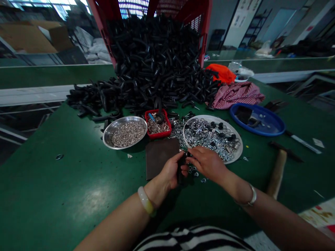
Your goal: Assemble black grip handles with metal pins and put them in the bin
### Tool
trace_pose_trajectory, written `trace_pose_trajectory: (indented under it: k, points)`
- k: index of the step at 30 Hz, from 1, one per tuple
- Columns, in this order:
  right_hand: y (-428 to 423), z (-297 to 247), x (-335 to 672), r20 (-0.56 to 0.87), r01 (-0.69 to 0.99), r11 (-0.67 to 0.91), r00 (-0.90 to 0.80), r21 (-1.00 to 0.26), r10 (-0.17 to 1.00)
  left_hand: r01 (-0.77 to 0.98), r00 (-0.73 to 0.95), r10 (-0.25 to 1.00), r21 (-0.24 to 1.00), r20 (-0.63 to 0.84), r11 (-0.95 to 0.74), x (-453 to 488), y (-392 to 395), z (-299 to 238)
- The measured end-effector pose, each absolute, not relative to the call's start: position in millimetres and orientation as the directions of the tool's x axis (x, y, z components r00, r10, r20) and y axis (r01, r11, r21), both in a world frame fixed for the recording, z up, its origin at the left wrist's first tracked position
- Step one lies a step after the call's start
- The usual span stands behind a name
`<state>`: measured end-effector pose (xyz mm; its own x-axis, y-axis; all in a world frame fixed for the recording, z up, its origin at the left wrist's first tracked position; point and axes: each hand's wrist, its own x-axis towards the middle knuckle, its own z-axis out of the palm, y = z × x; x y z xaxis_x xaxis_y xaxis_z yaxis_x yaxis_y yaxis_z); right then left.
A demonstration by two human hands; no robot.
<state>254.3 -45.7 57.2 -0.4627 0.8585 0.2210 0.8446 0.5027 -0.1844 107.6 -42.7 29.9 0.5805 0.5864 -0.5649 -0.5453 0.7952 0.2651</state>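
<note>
Bright daylight glares through the red crate from a window behind it, yet the room around me stays dim and the black heap sinks into one dark mass. A pale sheen lies on the green table near my left hand, shadow gathers under my right hand, and everything bends and softens toward the edges.

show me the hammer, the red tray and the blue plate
hammer [276, 174], head view, on the wooden handle
red tray [157, 135], head view, on the front rim
blue plate [258, 131], head view, on the front rim
</note>
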Motion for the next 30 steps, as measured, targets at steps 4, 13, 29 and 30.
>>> trace_pose_trajectory:
  k: [4, 13, 29, 30]
  points:
    - [-46.4, 62.9, 244.3, 0.119, 0.884, 0.455, -0.443, -0.108, 0.889, -0.567, 0.513, 0.647, 0.343, -0.564, 0.749, 109.2, -46.3, 26.3]
    - [12.7, 77.3, 321.4, 0.112, 0.98, 0.194, -0.198, 0.043, 0.974, -0.603, 0.482, 0.662, 0.331, -0.574, 0.726, 100.4, -36.7, 36.5]
    - [-28.3, 81.7, 307.1, 0.111, 0.719, 0.287, -0.283, -0.634, 0.953, -0.62, 0.542, 0.651, 0.27, -0.531, 0.736, 96.6, -29.9, 35.1]
    - [-36.0, 84.1, 291.6, 0.123, 0.645, 0.329, -0.343, -0.689, 0.931, -0.614, 0.556, 0.647, 0.266, -0.522, 0.743, 96.4, -30.4, 35.4]
